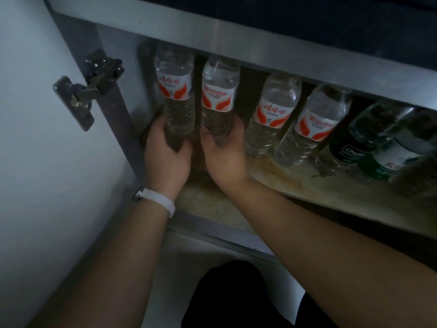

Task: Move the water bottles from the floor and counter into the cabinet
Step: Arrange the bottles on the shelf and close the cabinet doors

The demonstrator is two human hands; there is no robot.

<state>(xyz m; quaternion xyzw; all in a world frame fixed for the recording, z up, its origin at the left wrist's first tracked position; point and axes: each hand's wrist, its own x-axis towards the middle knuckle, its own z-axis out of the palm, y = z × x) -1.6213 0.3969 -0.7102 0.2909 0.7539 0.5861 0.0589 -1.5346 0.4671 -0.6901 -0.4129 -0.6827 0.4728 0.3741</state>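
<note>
Inside the open cabinet a row of clear water bottles with red and white labels stands on the shelf. My left hand grips the base of the leftmost bottle. Beside it, my right hand grips the base of the second bottle. Two more red-labelled bottles stand to the right, apart from my hands. The bottle caps are hidden behind the cabinet's top rail.
Dark green-labelled bottles stand at the shelf's right end. The white cabinet door is swung open on the left, with a metal hinge. The counter edge overhangs the opening. My knee is at the bottom.
</note>
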